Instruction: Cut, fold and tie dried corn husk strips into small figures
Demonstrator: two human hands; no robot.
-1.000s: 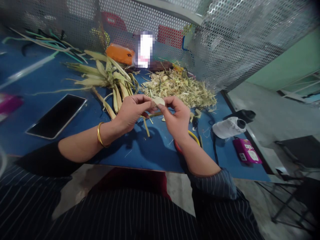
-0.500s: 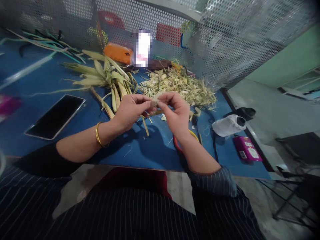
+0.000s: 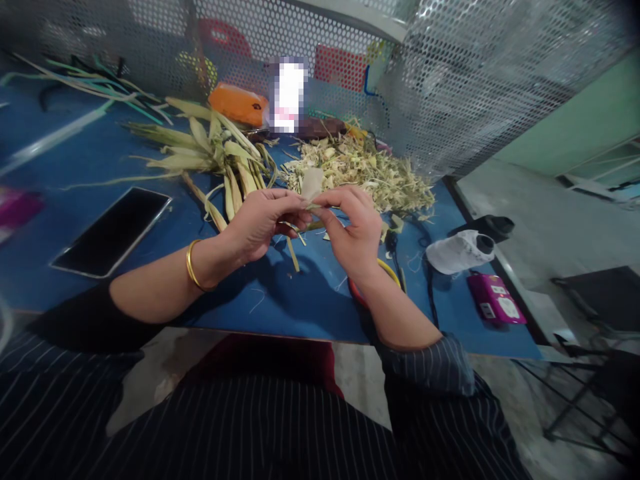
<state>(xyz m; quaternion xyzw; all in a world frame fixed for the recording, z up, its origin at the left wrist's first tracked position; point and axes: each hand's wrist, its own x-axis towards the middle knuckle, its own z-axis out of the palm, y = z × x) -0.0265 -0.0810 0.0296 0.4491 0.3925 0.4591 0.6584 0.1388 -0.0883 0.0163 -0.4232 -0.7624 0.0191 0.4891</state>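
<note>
Between my fingertips is a small pale piece of corn husk, its flat end standing up above them. My left hand pinches it from the left, and my right hand pinches its lower part from the right. Both hands are raised over the blue table. Just beyond them lies a heap of shredded husk. A bundle of whole corn husks rests behind my left hand. Under my right wrist sits a red and yellow ring-shaped thing, partly covered.
A phone lies at the left. On the right are a cone of white thread and a purple packet. An orange pouch and a blurred bright screen stand before the perforated metal panel. Thin strips lie back left.
The husk piece now stands up flat and shows more of its face above my fingers. My hands have shifted only slightly and keep their pinch.
</note>
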